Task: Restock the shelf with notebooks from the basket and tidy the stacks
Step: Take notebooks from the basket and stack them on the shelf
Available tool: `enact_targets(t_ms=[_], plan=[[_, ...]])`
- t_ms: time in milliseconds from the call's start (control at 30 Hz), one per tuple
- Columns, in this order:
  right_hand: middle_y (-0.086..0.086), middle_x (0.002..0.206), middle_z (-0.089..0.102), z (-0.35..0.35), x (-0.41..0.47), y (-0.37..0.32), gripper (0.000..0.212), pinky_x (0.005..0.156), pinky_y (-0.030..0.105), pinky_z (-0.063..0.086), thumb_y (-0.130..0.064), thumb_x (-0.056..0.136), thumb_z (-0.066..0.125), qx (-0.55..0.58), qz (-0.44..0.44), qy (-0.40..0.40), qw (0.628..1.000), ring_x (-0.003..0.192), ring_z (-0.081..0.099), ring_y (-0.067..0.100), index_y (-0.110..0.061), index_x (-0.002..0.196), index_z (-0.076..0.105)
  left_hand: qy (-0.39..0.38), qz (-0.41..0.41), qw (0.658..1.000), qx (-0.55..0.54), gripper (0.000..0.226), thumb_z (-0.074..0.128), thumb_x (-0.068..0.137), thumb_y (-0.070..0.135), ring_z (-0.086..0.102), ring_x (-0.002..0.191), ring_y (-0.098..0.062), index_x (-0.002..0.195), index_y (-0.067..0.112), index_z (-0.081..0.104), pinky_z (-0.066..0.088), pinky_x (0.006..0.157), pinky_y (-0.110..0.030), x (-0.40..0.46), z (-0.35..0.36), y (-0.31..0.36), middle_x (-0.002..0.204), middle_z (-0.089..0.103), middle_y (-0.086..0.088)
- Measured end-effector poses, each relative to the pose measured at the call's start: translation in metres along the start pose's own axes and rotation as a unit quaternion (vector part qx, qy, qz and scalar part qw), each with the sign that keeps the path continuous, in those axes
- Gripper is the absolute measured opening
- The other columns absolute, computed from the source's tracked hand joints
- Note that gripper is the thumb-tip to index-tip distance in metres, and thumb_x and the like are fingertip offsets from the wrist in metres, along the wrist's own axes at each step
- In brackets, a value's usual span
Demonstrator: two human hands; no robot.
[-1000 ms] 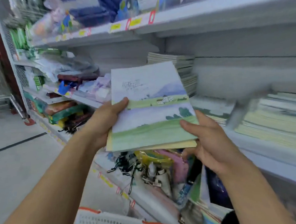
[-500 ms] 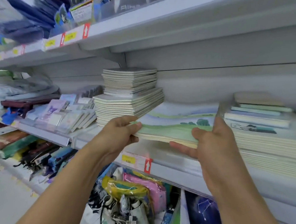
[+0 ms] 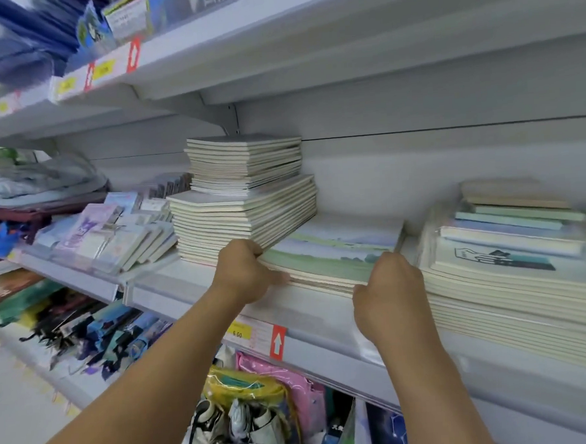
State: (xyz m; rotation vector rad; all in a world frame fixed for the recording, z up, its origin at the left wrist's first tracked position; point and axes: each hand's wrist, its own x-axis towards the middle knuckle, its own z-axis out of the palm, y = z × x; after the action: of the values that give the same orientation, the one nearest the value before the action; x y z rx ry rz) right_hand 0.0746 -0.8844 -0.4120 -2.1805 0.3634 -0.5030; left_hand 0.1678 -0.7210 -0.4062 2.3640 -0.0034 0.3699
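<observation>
Both hands, left (image 3: 241,273) and right (image 3: 388,293), grip the notebooks (image 3: 324,257) on the shelf (image 3: 310,310), tall stack (image 3: 246,204) at 10 o'clock.

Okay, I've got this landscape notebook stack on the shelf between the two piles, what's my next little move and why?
Probably push the stack further back. Both the left hand and the right hand grip its front edge, and that edge seems to sit forward of the tall pile on the left. Sliding it in should line the fronts up before you let go.
</observation>
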Motion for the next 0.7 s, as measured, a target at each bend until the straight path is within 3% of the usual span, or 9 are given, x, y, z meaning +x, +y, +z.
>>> enact_targets(t_ms=[67,133,267,367,433,500,533,600,700], plan=[[-0.001,0.076,0.035,0.0,-0.003,-0.002,0.019,0.065,0.026,0.034,0.001,0.093,0.054,-0.029,0.013,0.004,0.999,0.064,0.04,0.015,-0.009,0.081,0.045,0.037,0.017,0.999,0.007,0.039,0.09,0.065,0.027,0.061,0.084,-0.022,0.09,0.013,0.064,0.045,0.072,-0.027,0.001,0.005,0.001,0.086,0.066,-0.006],[-0.001,0.073,0.03,0.001,-0.006,-0.002,0.028,0.063,0.027,0.032,0.002,0.093,0.052,-0.045,0.008,0.012,0.999,0.062,0.034,0.014,-0.013,0.076,0.035,0.056,0.015,0.998,0.004,0.034,0.088,0.068,0.027,0.067,0.084,-0.025,0.085,0.015,0.062,0.051,0.076,-0.031,0.0,0.01,-0.002,0.08,0.07,-0.009],[0.002,0.07,0.034,0.001,-0.004,0.002,0.035,0.045,0.025,0.02,0.004,0.091,0.05,-0.058,0.002,0.012,0.998,0.066,0.042,0.021,-0.013,0.067,0.031,0.028,0.032,0.997,0.057,0.039,0.08,0.078,0.034,0.063,0.097,-0.026,0.105,0.009,0.069,0.047,0.081,-0.031,0.002,0.007,-0.006,0.094,0.069,-0.008],[0.0,0.076,0.038,-0.006,-0.014,-0.007,0.007,0.048,0.029,0.02,-0.004,0.094,0.055,-0.105,-0.034,-0.01,0.994,0.076,0.044,0.021,-0.007,0.092,0.049,-0.039,0.058,0.995,0.067,0.046,0.07,0.087,0.038,0.062,0.104,-0.027,0.118,0.005,0.064,0.048,0.087,-0.033,0.0,-0.008,-0.009,0.101,0.068,-0.009],[0.002,0.085,0.051,-0.011,-0.031,-0.015,0.021,0.059,0.027,0.023,-0.016,0.096,0.059,-0.122,-0.11,0.062,0.985,0.085,0.051,0.021,-0.01,0.115,0.054,0.016,0.087,0.995,0.044,0.046,0.066,0.09,0.036,0.063,0.108,-0.023,0.125,0.006,0.06,0.049,0.091,-0.032,-0.016,-0.026,-0.015,0.109,0.07,-0.007],[-0.002,0.08,0.063,-0.008,-0.059,-0.034,0.02,0.065,0.029,0.035,-0.02,0.096,0.058,-0.014,-0.236,0.159,0.959,0.077,0.056,0.016,-0.017,0.115,0.063,0.122,0.113,0.986,-0.023,0.035,0.066,0.09,0.033,0.066,0.098,-0.014,0.118,0.012,0.066,0.051,0.084,-0.028,-0.047,-0.046,-0.035,0.099,0.072,0.0],[-0.005,0.068,0.064,0.002,-0.073,-0.042,0.018,0.065,0.029,0.043,-0.017,0.094,0.057,0.084,-0.281,0.148,0.944,0.067,0.06,0.015,-0.019,0.108,0.068,0.158,0.113,0.98,-0.052,0.027,0.065,0.09,0.033,0.066,0.09,-0.009,0.11,0.015,0.068,0.051,0.077,-0.025,-0.069,-0.053,-0.053,0.09,0.072,0.005],[-0.005,0.059,0.066,0.043,-0.101,-0.052,0.028,0.068,0.03,0.054,-0.008,0.086,0.054,0.187,-0.302,0.012,0.935,0.062,0.068,0.017,-0.022,0.099,0.073,0.171,0.052,0.981,-0.069,0.015,0.065,0.09,0.033,0.065,0.076,-0.004,0.096,0.02,0.069,0.049,0.066,-0.02,-0.112,-0.057,-0.106,0.078,0.07,0.008],[-0.001,0.081,0.075,0.146,-0.153,-0.027,0.034,0.078,0.034,0.056,-0.012,0.075,0.053,0.053,-0.321,-0.225,0.918,0.078,0.07,0.017,-0.025,0.096,0.077,0.089,-0.152,0.984,-0.042,0.011,0.068,0.084,0.035,0.069,0.077,-0.013,0.084,0.024,0.068,0.051,0.069,-0.025,-0.196,-0.037,-0.229,0.077,0.073,0.002]])
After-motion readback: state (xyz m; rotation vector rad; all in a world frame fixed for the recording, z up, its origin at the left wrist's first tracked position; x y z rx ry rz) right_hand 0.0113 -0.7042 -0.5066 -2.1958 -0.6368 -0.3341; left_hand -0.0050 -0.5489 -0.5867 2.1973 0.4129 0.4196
